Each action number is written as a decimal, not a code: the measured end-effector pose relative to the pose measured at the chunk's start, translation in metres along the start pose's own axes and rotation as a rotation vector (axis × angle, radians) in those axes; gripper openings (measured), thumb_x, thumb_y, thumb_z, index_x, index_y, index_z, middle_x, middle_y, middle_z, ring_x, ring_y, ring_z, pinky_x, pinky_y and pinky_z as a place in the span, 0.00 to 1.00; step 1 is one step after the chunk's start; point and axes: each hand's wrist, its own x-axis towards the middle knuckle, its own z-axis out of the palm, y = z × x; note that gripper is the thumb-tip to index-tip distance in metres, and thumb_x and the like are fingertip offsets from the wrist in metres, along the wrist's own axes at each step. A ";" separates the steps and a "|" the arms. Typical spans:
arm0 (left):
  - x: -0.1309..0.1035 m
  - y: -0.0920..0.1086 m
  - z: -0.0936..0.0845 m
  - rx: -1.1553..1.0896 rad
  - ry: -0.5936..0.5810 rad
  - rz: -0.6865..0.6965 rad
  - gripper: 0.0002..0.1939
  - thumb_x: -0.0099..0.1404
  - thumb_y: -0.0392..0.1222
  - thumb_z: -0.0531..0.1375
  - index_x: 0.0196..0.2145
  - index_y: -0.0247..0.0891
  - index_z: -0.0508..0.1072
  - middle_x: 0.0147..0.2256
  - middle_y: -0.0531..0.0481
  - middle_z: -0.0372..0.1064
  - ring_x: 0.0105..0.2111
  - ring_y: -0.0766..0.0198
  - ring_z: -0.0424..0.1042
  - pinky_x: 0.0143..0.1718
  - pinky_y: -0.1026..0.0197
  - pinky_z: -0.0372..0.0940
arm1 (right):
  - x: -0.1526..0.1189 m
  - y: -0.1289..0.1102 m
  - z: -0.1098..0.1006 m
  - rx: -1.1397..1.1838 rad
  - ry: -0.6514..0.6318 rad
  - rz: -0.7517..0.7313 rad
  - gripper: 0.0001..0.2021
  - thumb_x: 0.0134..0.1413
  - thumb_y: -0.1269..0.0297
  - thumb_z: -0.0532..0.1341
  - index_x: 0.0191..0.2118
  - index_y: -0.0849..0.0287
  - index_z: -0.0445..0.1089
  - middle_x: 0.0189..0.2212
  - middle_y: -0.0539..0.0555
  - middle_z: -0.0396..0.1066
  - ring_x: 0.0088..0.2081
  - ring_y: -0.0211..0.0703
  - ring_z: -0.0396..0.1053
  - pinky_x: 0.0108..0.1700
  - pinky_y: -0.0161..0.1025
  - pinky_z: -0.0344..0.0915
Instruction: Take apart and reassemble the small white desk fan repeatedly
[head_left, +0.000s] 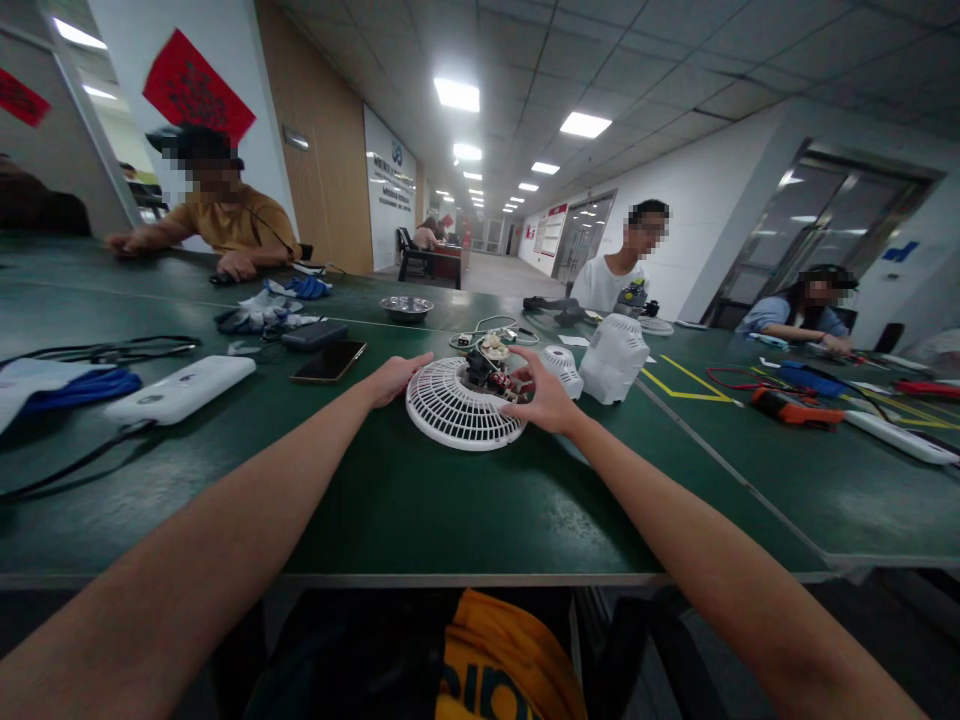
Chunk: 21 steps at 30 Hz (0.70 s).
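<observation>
A round white fan grille [457,425] lies on the green table in front of me. On its middle sits a dark fan motor [480,370] with red wires and small parts around it. My left hand [394,378] is closed on the left rim of the grille; its far fingers are partly hidden. At the right side, my right hand [546,395] curls about the motor and its wires, with the thumb low against the grille. Just beyond the right hand stand a small vented white cover [562,370] and a larger white plastic housing [615,358].
Left of me lie a phone [330,362], a dark case [315,335] and a white power bank [184,388] with a cable. A metal bowl [406,308] stands farther back. An orange multimeter [796,408] is at right. Several people sit around the table.
</observation>
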 end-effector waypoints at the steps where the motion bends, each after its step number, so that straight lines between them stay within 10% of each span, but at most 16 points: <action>1: 0.000 0.000 0.001 0.068 0.029 0.017 0.28 0.46 0.65 0.66 0.25 0.31 0.76 0.27 0.41 0.76 0.29 0.56 0.73 0.33 0.58 0.64 | 0.001 0.003 -0.002 0.000 -0.006 -0.020 0.44 0.43 0.57 0.68 0.65 0.50 0.50 0.42 0.54 0.69 0.40 0.47 0.69 0.46 0.47 0.67; 8: -0.011 0.008 0.007 0.328 0.141 0.111 0.26 0.48 0.64 0.64 0.18 0.35 0.74 0.20 0.45 0.73 0.28 0.53 0.72 0.31 0.58 0.61 | 0.008 0.040 -0.020 -0.349 0.281 0.045 0.27 0.50 0.61 0.61 0.58 0.57 0.62 0.47 0.59 0.65 0.49 0.51 0.65 0.54 0.50 0.61; 14: -0.022 0.017 0.011 0.387 0.148 0.130 0.24 0.50 0.63 0.63 0.18 0.37 0.73 0.19 0.48 0.71 0.28 0.55 0.71 0.29 0.59 0.60 | 0.002 0.082 -0.034 -0.625 0.381 0.353 0.37 0.43 0.59 0.66 0.61 0.55 0.57 0.49 0.62 0.64 0.52 0.59 0.63 0.54 0.55 0.60; 21: -0.027 0.018 0.012 0.332 0.119 0.171 0.24 0.50 0.64 0.63 0.18 0.38 0.73 0.19 0.47 0.71 0.29 0.54 0.72 0.30 0.58 0.61 | -0.004 0.102 -0.037 -0.352 0.337 0.457 0.47 0.33 0.59 0.71 0.62 0.55 0.51 0.47 0.60 0.68 0.45 0.57 0.69 0.53 0.56 0.63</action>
